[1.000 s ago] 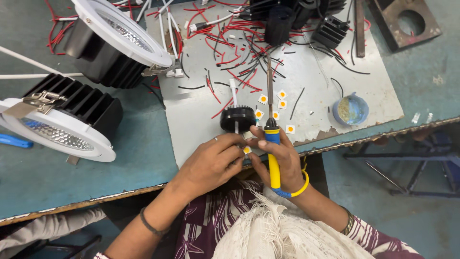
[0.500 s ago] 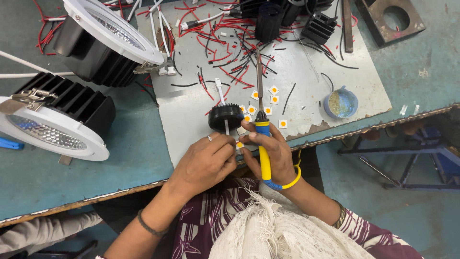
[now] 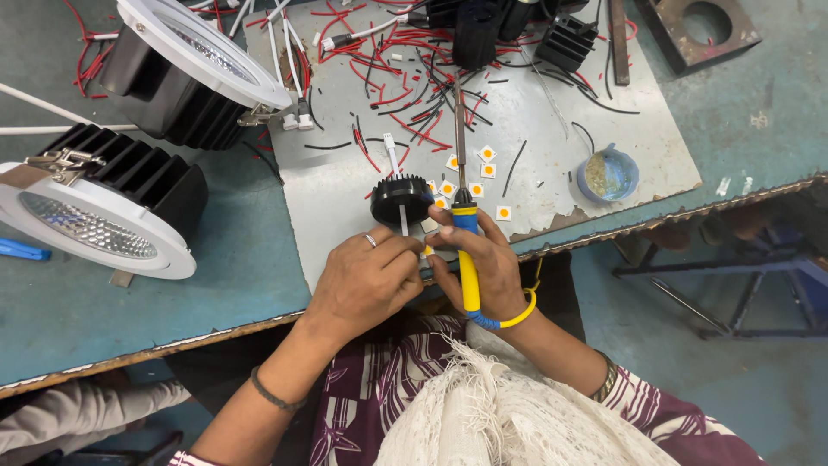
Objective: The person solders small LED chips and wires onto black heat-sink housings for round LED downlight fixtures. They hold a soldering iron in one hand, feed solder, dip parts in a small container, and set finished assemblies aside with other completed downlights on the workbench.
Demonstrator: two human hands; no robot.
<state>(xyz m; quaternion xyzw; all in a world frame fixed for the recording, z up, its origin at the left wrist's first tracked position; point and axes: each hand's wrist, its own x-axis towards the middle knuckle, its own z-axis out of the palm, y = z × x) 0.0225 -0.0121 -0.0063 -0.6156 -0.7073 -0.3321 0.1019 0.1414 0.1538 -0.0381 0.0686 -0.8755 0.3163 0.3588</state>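
While the right hand (image 3: 487, 263) is clenching the stiff, hot-tipped soldering iron (image 3: 464, 233) by its insulated handle, the left hand (image 3: 366, 280) is pinching a thin, light wire (image 3: 402, 217) beside the black heat sink (image 3: 400, 198) on the bench (image 3: 241, 259).

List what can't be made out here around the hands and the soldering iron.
- Head view: what the left hand pinches; its own fingers cover it.
- Head view: underside of the black round heat sink; faces the grey sheet.
- Head view: soldering iron tip contact; lost among the wire scraps.
- Head view: right hand palm; turned away from the camera.
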